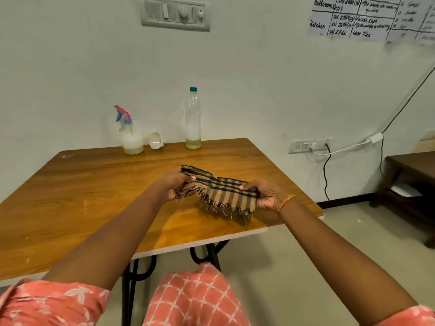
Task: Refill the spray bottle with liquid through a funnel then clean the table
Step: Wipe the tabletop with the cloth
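A tan cloth with dark stripes and frayed edges [221, 192] is stretched between my two hands just above the wooden table [82, 191]. My left hand [175, 185] pinches its left end and my right hand [263, 196] grips its right end. At the table's far edge stand a clear spray bottle [130, 137] with a pink and blue trigger head, a small white funnel [155, 140] lying on its side, and a tall clear plastic bottle [193, 121] with a green cap and a little liquid at the bottom.
The table's far edge meets a white wall with a switch panel [175, 12] and a handwritten chart [367, 17]. A wall socket [308, 145] with cables sits at the right. A dark wooden bench [412, 182] stands at the far right.
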A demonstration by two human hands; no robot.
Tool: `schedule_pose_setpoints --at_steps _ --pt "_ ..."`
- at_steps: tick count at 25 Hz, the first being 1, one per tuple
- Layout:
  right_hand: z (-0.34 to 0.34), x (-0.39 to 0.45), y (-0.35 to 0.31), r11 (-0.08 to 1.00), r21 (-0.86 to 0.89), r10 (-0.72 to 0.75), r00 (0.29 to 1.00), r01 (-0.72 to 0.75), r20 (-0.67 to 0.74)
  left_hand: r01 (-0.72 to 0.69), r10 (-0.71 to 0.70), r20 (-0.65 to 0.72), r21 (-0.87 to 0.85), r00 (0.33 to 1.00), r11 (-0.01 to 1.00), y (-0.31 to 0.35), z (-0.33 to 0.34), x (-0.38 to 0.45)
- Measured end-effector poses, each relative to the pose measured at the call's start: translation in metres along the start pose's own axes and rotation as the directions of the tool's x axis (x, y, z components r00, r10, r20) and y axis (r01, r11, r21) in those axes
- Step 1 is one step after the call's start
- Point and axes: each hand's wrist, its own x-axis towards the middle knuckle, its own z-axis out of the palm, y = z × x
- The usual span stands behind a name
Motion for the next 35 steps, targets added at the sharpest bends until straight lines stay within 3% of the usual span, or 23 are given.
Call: schedule_pose_setpoints --at_steps 4,10,14,18,21,24,26,28,30,32,35 --pt "-0.018 0.079 -0.052 0.991 -0.109 -0.096 0.977 0.076 -0.192 0.060 -0.062 -0.030 -0.073 0.998 0.996 0.023 0.024 0.080" --pt "-0.058 0.219 -0.142 0.981 -0.146 -0.168 0.926 0.125 -0.337 0.104 -0.126 -0.161 -0.135 0.979 0.985 0.052 0.054 0.239" --pt "-0.064 0.271 -0.185 0.986 -0.157 -0.105 0.922 0.049 -0.372 -0.008 0.007 -0.202 -0.003 0.979 1.000 0.084 0.077 0.268" --pt "-0.059 0.313 -0.228 0.951 -0.309 -0.173 0.869 0.025 -0.464 -0.129 0.154 -0.189 0.141 0.970 0.982 0.113 0.094 0.310" --pt "-0.057 0.351 -0.252 0.940 -0.334 -0.227 0.845 0.061 -0.485 -0.076 0.127 -0.317 0.167 0.940 0.983 0.133 0.105 0.340" --pt "-0.057 0.389 -0.259 0.916 -0.399 -0.244 0.844 0.040 -0.477 -0.018 0.110 -0.313 0.282 0.943 0.959 0.134 0.101 0.375" --pt "-0.063 0.406 -0.254 0.847 -0.530 -0.261 0.838 -0.039 -0.479 0.042 0.114 -0.288 0.485 0.951 0.874 0.123 0.094 0.400" --pt "-0.067 0.412 -0.245 0.746 -0.658 -0.280 0.848 -0.103 -0.450 0.121 0.075 -0.250 0.684 0.965 0.719 0.108 0.090 0.412" --pt "-0.063 0.402 -0.238 0.642 -0.756 -0.292 0.873 -0.124 -0.391 0.130 0.058 -0.210 0.776 0.976 0.617 0.106 0.094 0.402" --pt "-0.057 0.389 -0.236 0.483 -0.868 -0.303 0.908 -0.115 -0.290 0.052 0.103 -0.144 0.792 0.984 0.609 0.119 0.101 0.381" --pt "-0.043 0.362 -0.236 0.149 -0.979 -0.271 0.946 -0.140 -0.177 -0.025 0.137 -0.079 0.775 0.987 0.632 0.138 0.111 0.348"
